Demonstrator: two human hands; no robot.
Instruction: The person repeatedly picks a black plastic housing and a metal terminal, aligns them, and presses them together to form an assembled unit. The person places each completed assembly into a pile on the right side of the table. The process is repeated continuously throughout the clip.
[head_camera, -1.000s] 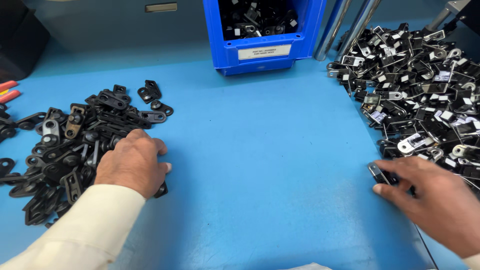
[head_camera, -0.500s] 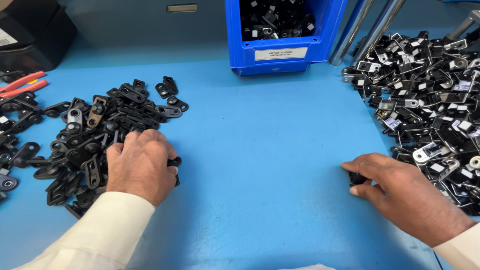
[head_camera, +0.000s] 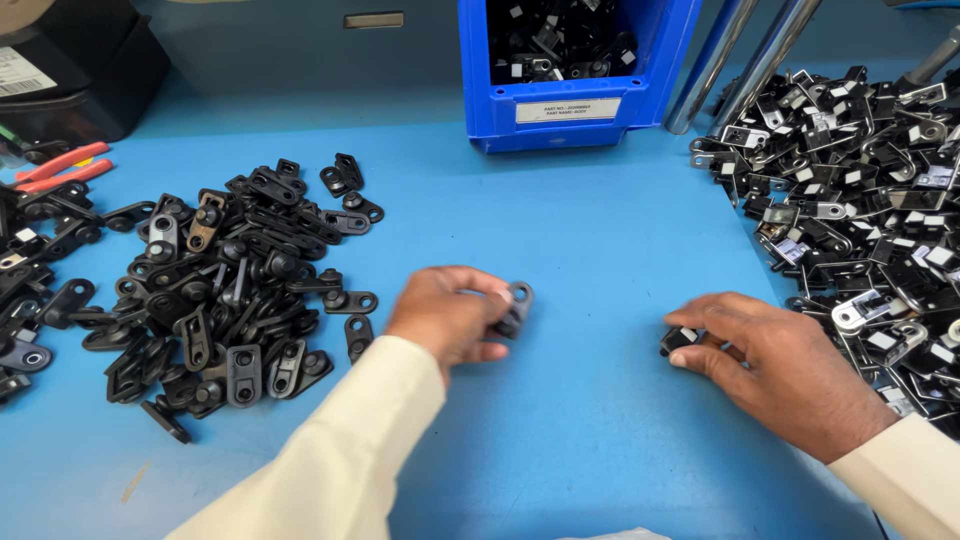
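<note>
My left hand (head_camera: 447, 318) is over the middle of the blue table and grips a flat black bracket with a round hole (head_camera: 515, 307). To its left lies a heap of similar flat black brackets (head_camera: 220, 290). My right hand (head_camera: 780, 365) rests on the table further right, fingers closed on a small black clip with a white patch (head_camera: 680, 340). It lies beside a large pile of black and silver clips (head_camera: 870, 210) on the right.
A blue bin (head_camera: 570, 100) with more black parts stands at the back centre. Two metal tubes (head_camera: 740, 60) lean beside it. Red-handled pliers (head_camera: 60, 168) and a black box (head_camera: 70, 70) are at the far left.
My left hand has left the bracket heap and moved right to the table's middle with one bracket in it. My right hand has slid left, away from the clip pile, holding a clip.
</note>
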